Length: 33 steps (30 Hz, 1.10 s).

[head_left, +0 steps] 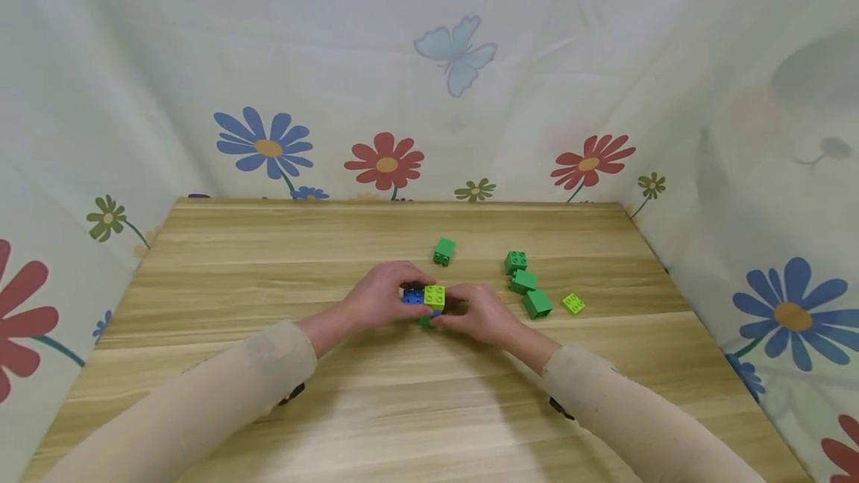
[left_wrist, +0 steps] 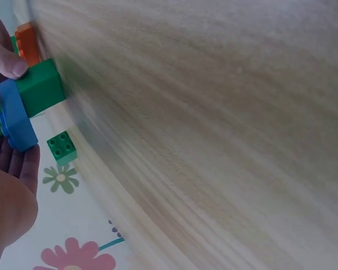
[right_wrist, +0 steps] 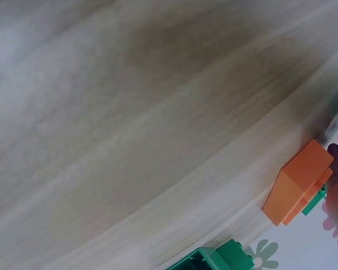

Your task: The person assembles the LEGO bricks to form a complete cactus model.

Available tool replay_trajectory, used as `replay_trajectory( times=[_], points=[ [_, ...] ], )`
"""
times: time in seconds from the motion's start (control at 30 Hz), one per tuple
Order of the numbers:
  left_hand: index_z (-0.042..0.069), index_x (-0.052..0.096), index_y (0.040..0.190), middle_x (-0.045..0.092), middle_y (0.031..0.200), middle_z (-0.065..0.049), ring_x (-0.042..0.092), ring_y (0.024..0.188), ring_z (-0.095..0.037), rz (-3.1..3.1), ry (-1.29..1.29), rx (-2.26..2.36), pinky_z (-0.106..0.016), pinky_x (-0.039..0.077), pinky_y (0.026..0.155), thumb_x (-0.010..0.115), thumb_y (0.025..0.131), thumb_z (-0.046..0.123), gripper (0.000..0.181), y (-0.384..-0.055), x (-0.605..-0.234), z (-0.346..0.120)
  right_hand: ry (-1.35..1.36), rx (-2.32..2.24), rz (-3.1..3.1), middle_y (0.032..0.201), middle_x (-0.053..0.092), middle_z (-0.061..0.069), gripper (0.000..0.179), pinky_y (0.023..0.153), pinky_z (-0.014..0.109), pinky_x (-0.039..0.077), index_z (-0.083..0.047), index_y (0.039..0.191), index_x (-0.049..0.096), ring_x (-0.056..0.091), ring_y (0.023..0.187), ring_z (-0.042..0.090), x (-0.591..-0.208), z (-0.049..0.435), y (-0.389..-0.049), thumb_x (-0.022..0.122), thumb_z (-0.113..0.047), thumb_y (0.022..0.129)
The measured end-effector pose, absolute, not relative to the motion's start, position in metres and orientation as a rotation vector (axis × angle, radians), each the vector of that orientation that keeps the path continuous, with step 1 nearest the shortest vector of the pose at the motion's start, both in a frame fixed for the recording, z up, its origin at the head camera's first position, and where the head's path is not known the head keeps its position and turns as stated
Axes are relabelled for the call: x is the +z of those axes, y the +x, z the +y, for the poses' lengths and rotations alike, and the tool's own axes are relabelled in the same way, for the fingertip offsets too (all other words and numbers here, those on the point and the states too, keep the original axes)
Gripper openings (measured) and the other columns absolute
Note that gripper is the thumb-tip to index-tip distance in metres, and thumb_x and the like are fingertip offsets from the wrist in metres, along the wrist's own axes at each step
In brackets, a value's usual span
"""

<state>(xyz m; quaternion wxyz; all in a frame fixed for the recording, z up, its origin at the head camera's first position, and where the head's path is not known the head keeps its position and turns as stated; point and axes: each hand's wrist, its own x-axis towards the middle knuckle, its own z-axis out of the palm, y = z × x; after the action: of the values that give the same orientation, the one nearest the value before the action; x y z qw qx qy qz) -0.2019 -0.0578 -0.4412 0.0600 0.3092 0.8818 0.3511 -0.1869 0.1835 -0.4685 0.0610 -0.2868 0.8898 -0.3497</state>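
Observation:
A small brick stack stands between both hands: a lime brick on top, a blue brick under it, a green brick at the bottom. My left hand grips the blue brick, its fingers reaching along the far side. From the other side my right hand pinches the stack, and its thumb rests by the green brick in the left wrist view. An orange brick lies just beside the right hand; in the head view that hand mostly hides it. Some fingertips are covered by the bricks.
Beyond the hands lies a single green brick. To the right, several green bricks form a loose row, with a flat lime brick past them. Flower-printed cloth surrounds the wooden table at the back and sides.

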Motion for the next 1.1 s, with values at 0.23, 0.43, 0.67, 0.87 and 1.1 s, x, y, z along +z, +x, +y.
replay_trajectory(
  times=[0.23,0.43,0.67,0.87,1.1],
  points=[
    [0.018,0.077,0.128,0.073,0.118,0.004,0.066,0.106,-0.013,2.637,0.846,1.118,-0.037,0.058,0.097,0.09,0.089,0.032,0.044,-0.201,-0.448,-0.059,-0.825,-1.063,2.687,0.113,0.08,-0.001,0.024,0.099,0.037,0.059,-0.014,0.114,0.079,0.074,0.11,0.016,-0.47,0.183,-0.186,0.087,-0.023,0.093],
    [0.019,0.077,0.127,0.072,0.117,0.006,0.064,0.104,-0.013,2.639,0.829,1.119,-0.037,0.058,0.096,0.091,0.089,0.032,0.042,-0.202,-0.452,-0.057,-0.836,-1.051,2.68,0.115,0.08,0.001,0.03,0.101,0.038,0.058,-0.012,0.119,0.078,0.074,0.111,0.017,-0.468,0.185,-0.186,0.088,-0.023,0.092],
    [0.02,0.078,0.124,0.072,0.114,0.007,0.063,0.102,-0.012,2.647,0.819,1.13,-0.038,0.056,0.096,0.092,0.088,0.03,0.041,-0.202,-0.452,-0.055,-0.836,-1.006,2.731,0.13,0.076,0.01,0.051,0.103,0.05,0.057,-0.004,0.135,0.072,0.072,0.12,0.027,-0.445,0.204,-0.18,0.087,-0.028,0.093],
    [0.019,0.077,0.126,0.071,0.114,0.007,0.063,0.101,-0.011,2.647,0.807,1.113,-0.036,0.057,0.095,0.091,0.088,0.031,0.042,-0.202,-0.452,-0.056,-0.785,-0.873,2.845,0.134,0.073,0.012,0.061,0.106,0.051,0.055,0.0,0.139,0.068,0.069,0.123,0.03,-0.429,0.227,-0.174,0.087,-0.034,0.092],
    [0.019,0.077,0.127,0.071,0.113,0.007,0.063,0.1,-0.011,2.651,0.809,1.108,-0.036,0.057,0.093,0.091,0.088,0.033,0.044,-0.203,-0.451,-0.056,-0.613,-0.732,2.916,0.15,0.061,0.015,0.08,0.116,0.058,0.045,0.0,0.151,0.057,0.054,0.141,0.039,-0.427,0.24,-0.163,0.084,-0.047,0.092]
  ],
)
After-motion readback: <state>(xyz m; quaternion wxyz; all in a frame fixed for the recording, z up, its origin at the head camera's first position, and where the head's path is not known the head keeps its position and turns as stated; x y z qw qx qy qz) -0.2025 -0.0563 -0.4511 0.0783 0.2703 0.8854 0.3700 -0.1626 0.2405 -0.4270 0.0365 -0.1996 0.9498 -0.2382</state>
